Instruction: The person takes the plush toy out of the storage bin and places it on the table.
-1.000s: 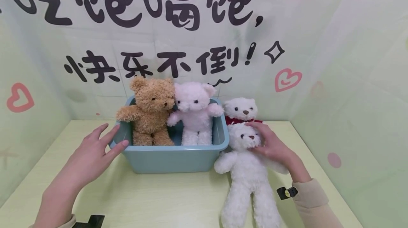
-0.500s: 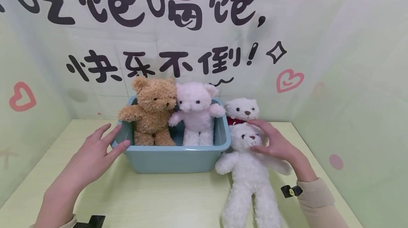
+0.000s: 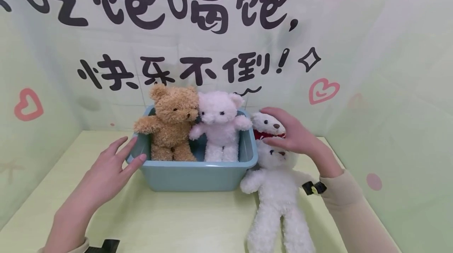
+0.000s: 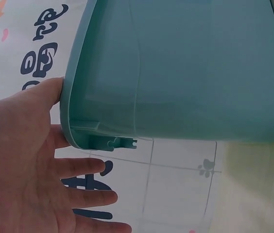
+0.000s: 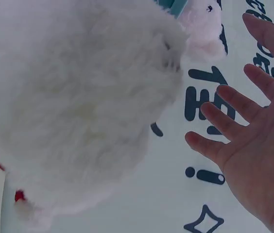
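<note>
My left hand rests at the left end of a blue plastic tub. In the left wrist view, its thumb touches the tub's rim, one finger passes behind the corner, and the others are spread straight. Inside the tub sit a brown teddy bear and a pink teddy bear. Right of the tub, my right hand is held around the head of a white teddy bear with a red scarf. The right wrist view shows its fingers spread. A larger white teddy bear lies in front, its face partly covered.
The pale wooden table carries the tub and the white bears. Behind stands a light wall sheet with black lettering, and side panels rise on both sides. White fur fills much of the right wrist view.
My right hand has moved up and back from beside the larger white bear's face to the head of the scarfed bear. The left hand stays on the tub's rim.
</note>
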The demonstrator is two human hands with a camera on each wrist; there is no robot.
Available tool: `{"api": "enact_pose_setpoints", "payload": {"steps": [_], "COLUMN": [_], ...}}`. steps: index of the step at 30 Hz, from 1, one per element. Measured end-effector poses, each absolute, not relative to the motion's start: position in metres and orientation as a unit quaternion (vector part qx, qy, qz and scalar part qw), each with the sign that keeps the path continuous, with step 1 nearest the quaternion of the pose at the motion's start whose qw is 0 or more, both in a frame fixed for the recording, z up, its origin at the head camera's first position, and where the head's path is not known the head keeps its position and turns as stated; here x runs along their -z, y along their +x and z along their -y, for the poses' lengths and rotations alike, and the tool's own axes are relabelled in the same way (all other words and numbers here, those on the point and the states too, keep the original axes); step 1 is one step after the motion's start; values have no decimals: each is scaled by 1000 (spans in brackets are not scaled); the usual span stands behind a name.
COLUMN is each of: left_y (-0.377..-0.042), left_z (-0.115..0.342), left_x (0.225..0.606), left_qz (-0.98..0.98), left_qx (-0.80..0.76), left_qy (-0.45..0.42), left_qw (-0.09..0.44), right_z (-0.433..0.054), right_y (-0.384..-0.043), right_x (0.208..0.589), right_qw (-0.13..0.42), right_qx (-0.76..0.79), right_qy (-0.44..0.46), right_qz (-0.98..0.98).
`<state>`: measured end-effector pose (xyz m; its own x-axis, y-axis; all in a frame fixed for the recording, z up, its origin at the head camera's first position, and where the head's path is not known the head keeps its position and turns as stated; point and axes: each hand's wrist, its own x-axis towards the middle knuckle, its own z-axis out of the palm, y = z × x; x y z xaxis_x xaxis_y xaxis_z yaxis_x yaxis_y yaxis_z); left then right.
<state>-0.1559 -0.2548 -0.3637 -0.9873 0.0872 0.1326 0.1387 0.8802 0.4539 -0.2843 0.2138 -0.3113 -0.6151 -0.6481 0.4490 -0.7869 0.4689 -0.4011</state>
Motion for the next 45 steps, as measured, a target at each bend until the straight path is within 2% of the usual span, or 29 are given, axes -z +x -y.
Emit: {"api": "enact_pose_setpoints", "payload": {"steps": [5,11,23,35,45], "left_y": [-154,-155,-156,-155,-155], "left_z": [254,252,256,252,251], "left_x": [366,367,364,365,365], "left_qz": [965,964,965,960,961], "left_qx": [250,254,250,272,268], "left_qy": [-56,-57,-56,-54,-54], "left_qw": [56,55,57,45,48], "right_z": [-179,-152,-103,-74,-60], "right_y": [-303,-314,-333,-336,-333], "right_x": [304,301,296,300,304], "right_qw": [146,163,137,190,196], "right_qx": [-281,-249,-154,-9,67], "right_qy": [477,470,445,428,425], "right_qz": [820,831,871,883,881]}}
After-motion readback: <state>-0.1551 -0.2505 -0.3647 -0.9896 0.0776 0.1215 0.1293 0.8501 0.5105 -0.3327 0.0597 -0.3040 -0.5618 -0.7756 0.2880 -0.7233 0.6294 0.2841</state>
